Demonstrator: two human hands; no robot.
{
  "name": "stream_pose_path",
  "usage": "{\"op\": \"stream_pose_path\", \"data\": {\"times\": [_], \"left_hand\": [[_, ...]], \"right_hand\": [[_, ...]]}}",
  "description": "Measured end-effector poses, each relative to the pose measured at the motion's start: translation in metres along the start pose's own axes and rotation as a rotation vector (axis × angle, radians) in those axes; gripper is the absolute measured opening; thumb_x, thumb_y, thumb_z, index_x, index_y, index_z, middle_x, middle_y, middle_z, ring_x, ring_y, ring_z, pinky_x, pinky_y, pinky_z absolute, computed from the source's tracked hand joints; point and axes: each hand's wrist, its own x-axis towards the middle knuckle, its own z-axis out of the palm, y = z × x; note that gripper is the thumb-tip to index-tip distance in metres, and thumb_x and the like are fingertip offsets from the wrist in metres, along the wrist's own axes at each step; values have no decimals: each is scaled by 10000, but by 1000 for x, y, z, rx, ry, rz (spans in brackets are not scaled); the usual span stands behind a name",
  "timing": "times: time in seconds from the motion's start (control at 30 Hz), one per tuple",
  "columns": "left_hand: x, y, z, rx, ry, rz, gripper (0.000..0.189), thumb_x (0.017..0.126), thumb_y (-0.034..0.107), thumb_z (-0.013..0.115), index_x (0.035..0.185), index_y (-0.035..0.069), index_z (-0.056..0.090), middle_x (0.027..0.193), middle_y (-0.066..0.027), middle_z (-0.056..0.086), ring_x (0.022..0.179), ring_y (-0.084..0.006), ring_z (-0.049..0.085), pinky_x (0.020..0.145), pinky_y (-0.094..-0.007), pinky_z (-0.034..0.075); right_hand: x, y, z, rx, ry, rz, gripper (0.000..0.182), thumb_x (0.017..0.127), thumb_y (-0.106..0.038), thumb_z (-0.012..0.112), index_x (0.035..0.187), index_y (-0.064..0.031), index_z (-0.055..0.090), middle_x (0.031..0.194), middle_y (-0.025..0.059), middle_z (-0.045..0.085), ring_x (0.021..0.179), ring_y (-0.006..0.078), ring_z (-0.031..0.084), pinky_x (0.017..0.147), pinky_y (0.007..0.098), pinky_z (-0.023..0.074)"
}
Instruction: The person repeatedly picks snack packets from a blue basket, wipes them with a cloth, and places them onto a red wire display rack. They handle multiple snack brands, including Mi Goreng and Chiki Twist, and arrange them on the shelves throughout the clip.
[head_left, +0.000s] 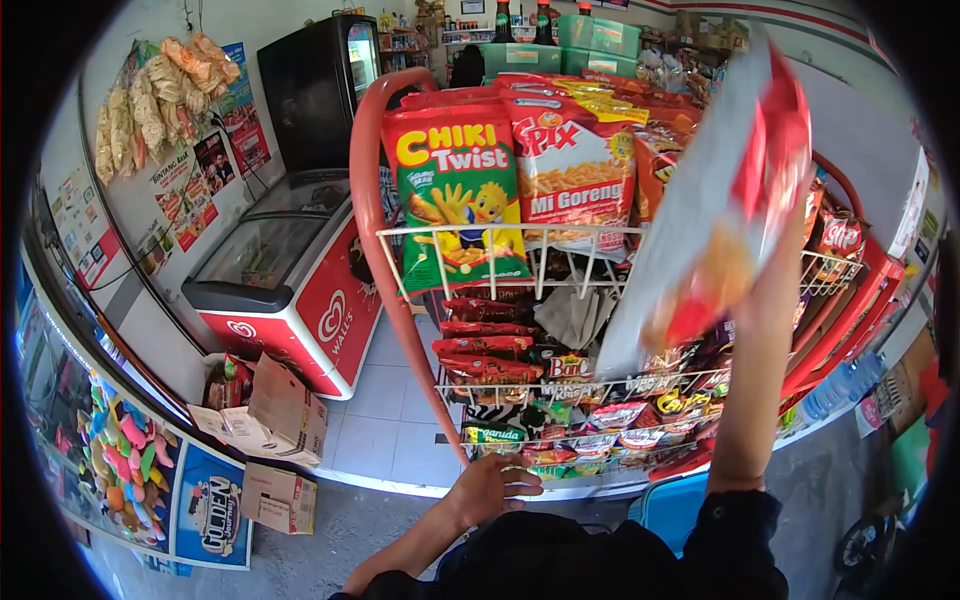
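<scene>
My right hand, mostly hidden, holds up a blurred silver and red snack bag (712, 217) in front of the right part of a wire snack rack (487, 229) with a red frame. Bare and held low, my left hand (495, 491) is before the rack's bottom tier, its fingers apart and holding nothing. On the top tier stand a green and red Chiki Twist bag (461, 195) and a Spix Mi Goreng bag (574, 169). Lower tiers carry many small snack packets (487, 367), and a grey cloth-like piece (574, 315) lies among them.
A red and white chest freezer (300, 285) stands left of the rack, with an open cardboard box (281, 416) on the floor before it. Beyond the rack are green plastic tubs (600, 45) and bottles. A blue container (667, 506) is low by my right arm.
</scene>
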Motion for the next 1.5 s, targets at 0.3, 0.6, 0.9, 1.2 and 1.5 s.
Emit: {"op": "stream_pose_path", "data": {"times": [0.3, 0.6, 0.9, 1.2, 1.5], "left_hand": [[-27, 21, -18, 310, 140, 304, 273, 885, 275, 371, 972, 42, 483, 866, -169, 615, 851, -280, 612, 671, -341, 487], [-19, 23, -29, 369, 83, 243, 256, 900, 239, 353, 966, 34, 492, 891, -176, 611, 874, -290, 606, 694, -355, 493], [-21, 26, -34, 391, 127, 272, 277, 898, 263, 367, 950, 25, 498, 887, -169, 615, 863, -284, 610, 700, -356, 490], [-81, 84, 44, 930, 66, 956, 246, 900, 204, 404, 948, -13, 508, 878, -147, 621, 829, -214, 610, 714, -302, 466], [-94, 175, 155, 1488, 378, 1760, 149, 843, 82, 474, 878, -17, 578, 921, -127, 619, 879, -220, 590, 776, -315, 430]], "right_hand": [[81, 36, 22, -632, -29, -413, 560, 783, -430, 612, 1058, 39, 482, 888, 78, 584, 720, 95, 577, 616, 236, 486], [61, 67, 45, -500, -79, -267, 531, 776, -409, 629, 1033, 34, 489, 915, 94, 580, 775, 111, 578, 670, 254, 484], [58, 56, 36, -598, -200, 12, 583, 749, -399, 661, 1082, 27, 441, 955, 98, 575, 807, 129, 594, 685, 255, 495], [53, 53, 27, -681, -299, 163, 679, 747, -375, 667, 1155, 76, 365, 1046, 169, 549, 907, 179, 582, 753, 301, 489], [47, 55, 32, -212, -338, 297, 412, 842, -286, 567, 1122, -31, 406, 1024, 98, 557, 900, 159, 571, 758, 327, 494]]}}
